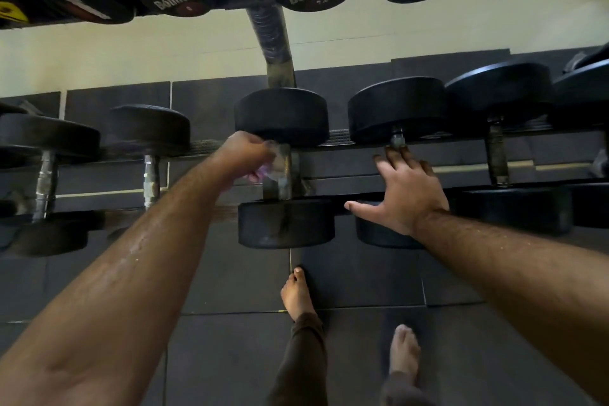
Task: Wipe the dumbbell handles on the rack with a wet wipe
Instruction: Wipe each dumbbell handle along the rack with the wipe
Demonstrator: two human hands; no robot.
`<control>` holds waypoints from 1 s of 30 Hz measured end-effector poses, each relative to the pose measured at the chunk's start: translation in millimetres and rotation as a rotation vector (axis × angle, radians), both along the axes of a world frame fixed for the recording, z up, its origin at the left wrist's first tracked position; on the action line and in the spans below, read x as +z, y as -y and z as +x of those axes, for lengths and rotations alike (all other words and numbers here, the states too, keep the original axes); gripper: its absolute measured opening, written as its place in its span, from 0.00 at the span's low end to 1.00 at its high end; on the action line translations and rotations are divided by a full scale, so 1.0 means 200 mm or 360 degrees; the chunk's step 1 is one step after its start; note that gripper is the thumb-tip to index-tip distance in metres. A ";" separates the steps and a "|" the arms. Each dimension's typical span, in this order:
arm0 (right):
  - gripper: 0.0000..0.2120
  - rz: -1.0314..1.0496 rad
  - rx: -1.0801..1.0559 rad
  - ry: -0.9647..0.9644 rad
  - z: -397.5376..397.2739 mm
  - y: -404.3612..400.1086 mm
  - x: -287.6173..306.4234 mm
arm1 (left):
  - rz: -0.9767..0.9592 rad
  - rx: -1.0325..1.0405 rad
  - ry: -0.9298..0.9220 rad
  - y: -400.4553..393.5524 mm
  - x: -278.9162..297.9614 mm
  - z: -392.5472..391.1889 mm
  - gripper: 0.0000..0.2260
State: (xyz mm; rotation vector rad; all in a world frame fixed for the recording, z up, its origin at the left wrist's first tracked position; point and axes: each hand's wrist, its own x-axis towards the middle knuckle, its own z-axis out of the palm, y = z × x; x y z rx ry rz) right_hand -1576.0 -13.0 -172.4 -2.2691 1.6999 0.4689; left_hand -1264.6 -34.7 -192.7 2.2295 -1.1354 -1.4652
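I see my left hand curled around a blurred purplish wet wipe, pressing it on the handle of the middle dumbbell on the lower rack, while my right hand lies spread with straight fingers across the neighbouring dumbbell, gripping nothing.

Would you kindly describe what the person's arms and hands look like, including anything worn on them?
Both forearms are bare, with no sleeves in view. The left hand and right hand wear no gloves, and no watch, band or ring is visible. The left forearm shows a wet-looking sheen; the right forearm has visible hair and a few small pale specks.
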 end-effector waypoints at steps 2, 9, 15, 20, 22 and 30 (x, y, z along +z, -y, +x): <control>0.59 0.0039 -0.0013 0.0058 -0.02 0.00 -0.01 | -0.0054 -0.0059 -0.0085 -0.01 0.11 -0.12 0.04; 0.48 0.0246 0.0145 0.0291 -0.34 0.11 0.07 | -0.0395 -0.0021 -0.0186 -0.07 0.21 -0.64 0.04; 0.64 -0.0041 -0.0065 -0.0162 -1.01 0.28 0.06 | -0.0678 0.0096 0.0221 -0.10 0.16 -1.14 0.03; 0.69 0.0278 -0.0302 0.0132 -1.12 0.28 0.00 | -0.0765 0.0212 0.0515 -0.08 0.13 -1.37 0.05; 0.66 0.0370 -0.0395 0.0223 -1.12 0.30 0.00 | -0.0759 0.0127 0.0730 -0.05 0.08 -1.40 0.03; 0.63 -0.0016 -0.0378 0.0265 -1.09 0.26 -0.04 | -0.0842 -0.0731 0.1254 0.15 -0.11 -1.44 0.06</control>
